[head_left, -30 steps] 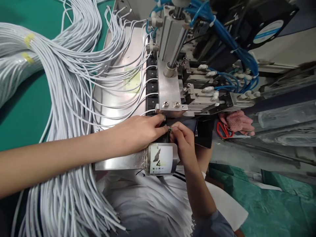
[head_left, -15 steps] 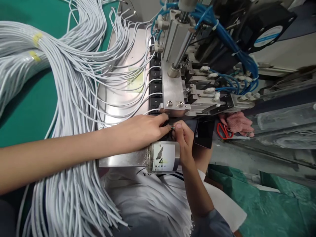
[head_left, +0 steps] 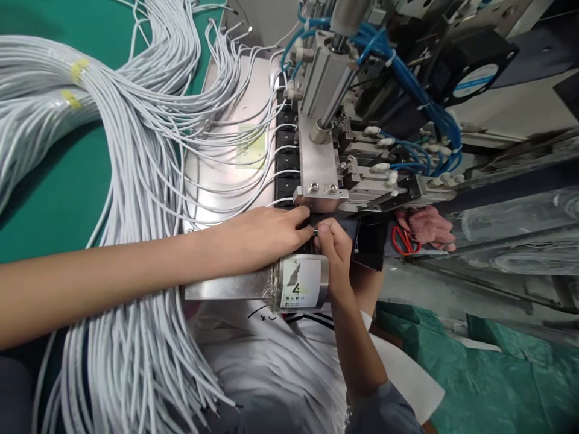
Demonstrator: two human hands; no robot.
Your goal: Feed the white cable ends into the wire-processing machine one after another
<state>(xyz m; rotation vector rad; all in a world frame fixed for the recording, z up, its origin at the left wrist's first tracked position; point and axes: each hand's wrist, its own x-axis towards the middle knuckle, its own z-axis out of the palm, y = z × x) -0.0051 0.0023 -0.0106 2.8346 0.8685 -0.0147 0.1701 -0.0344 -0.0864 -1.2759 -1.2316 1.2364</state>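
Observation:
My left hand (head_left: 262,235) reaches across a steel plate (head_left: 226,175), fingers closed together at a black fixture slot below the machine head (head_left: 319,163). My right hand (head_left: 332,244) meets it from below, thumb and forefinger pinched on a small metal-tipped wire end (head_left: 313,229). What the left fingers hold is hidden. A row of black holders (head_left: 286,147) above carries several white wires (head_left: 235,181) clipped in. A large bundle of white wires (head_left: 113,132) curves from the left across my arm and hangs over my lap.
A pneumatic cylinder with blue air hoses (head_left: 407,78) stands over the fixture. A warning label (head_left: 301,283) covers the plate's front corner. Red-handled scissors (head_left: 400,241) and a pink cloth (head_left: 427,226) lie to the right. Green mat (head_left: 54,193) on the left, green sheet (head_left: 474,374) lower right.
The view has shifted slightly; both hands stay pinched at the same slot, with the right fingers drawn a little closer to the left.

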